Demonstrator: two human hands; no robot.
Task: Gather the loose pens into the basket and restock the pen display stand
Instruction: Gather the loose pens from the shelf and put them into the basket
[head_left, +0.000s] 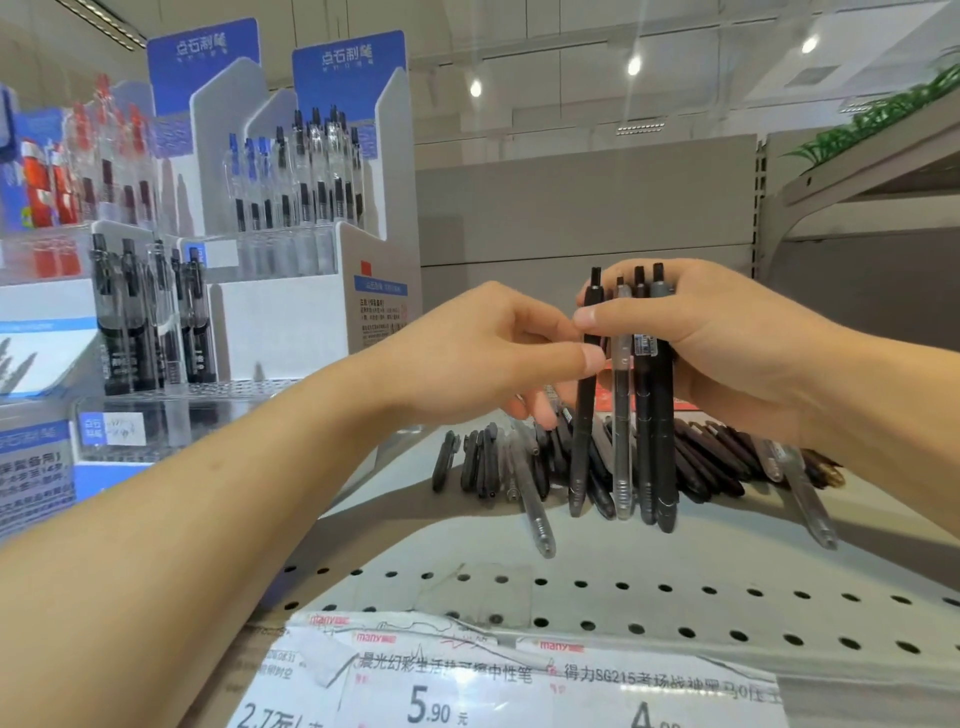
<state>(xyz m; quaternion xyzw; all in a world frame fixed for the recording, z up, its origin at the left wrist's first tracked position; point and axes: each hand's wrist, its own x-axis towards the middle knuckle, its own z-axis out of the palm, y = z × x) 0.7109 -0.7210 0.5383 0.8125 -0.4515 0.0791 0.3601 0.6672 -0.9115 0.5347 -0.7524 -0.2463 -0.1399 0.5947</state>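
My right hand (727, 343) grips a bundle of several pens (644, 431), black ones and a clear one, upright above the shelf. My left hand (483, 353) reaches in from the left, and its thumb and fingertips pinch the leftmost black pen (583, 441) of that bundle. Below both hands a pile of loose pens (519, 462), mostly black with a few clear, lies on the grey shelf (623, 551). The white pen display stand (291, 291) holds upright pens at the left. No basket is in view.
A second display with red and black pens (104, 208) stands at the far left. Price labels (467, 686) run along the perforated front edge of the shelf. A grey back panel (587, 208) closes the rear, and another shelf (857, 166) juts out at the upper right.
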